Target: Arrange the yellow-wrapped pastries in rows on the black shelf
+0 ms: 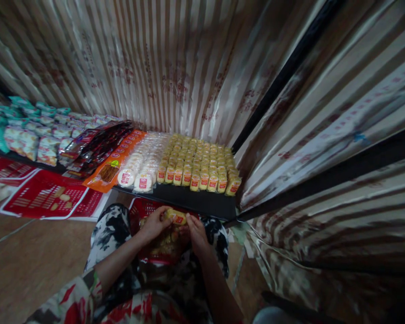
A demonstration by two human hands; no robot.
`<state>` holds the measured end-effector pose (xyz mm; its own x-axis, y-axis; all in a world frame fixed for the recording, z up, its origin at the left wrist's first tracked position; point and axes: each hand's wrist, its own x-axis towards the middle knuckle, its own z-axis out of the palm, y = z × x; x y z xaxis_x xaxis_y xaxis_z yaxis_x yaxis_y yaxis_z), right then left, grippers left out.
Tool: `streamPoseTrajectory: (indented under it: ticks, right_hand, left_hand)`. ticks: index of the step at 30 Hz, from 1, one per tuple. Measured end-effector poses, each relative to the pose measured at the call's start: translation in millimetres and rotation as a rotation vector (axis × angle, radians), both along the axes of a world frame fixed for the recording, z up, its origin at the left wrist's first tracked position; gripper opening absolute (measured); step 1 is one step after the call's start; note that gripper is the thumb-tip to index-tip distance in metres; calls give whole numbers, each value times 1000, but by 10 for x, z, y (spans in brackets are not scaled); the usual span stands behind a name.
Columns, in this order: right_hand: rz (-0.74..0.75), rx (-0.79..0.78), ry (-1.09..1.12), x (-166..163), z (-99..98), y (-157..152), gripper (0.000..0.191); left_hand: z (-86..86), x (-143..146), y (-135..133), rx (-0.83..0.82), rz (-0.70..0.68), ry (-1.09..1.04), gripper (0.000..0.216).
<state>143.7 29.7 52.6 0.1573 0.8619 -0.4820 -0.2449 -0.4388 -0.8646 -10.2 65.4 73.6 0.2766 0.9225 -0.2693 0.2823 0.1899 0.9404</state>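
Observation:
My left hand [153,225] and my right hand [196,233] are both closed on one small yellow snack packet [176,217] with a red label. I hold it just above a red bag of the same snacks [162,245] that rests in my lap. In front of me, rows of several matching yellow packets [199,168] stand upright on a black shelf [202,202]. The packet in my hands is a little below the shelf's front edge.
Left of the yellow rows lie clear packs of round white cakes [140,168], orange packs [116,162], dark red packs [94,148] and teal-and-white bags [30,130]. Flattened red cartons [43,195] lie on the brown floor. Striped shiny curtains [175,67] hang behind and to the right.

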Motion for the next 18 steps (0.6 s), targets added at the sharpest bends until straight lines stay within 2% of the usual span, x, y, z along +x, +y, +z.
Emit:
streamPoseTrajectory:
  ticks: [3, 6, 11, 13, 18]
  right_hand:
    - [50, -21, -106, 50, -38, -8, 52]
    - [71, 69, -338, 111, -31, 4, 46]
    - [-91, 270, -749, 203, 96, 36, 43]
    - [-125, 331, -822, 232, 143, 44, 43]
    - [-188, 458, -829, 317, 173, 84, 40]
  left_hand:
    - [35, 85, 76, 96, -9, 3, 39]
    - [134, 167, 158, 184, -10, 83, 35]
    - [359, 315, 278, 325, -90, 196, 26]
    - [414, 391, 324, 376, -110, 231, 28]
    - [453, 655, 466, 497, -144, 269, 32]
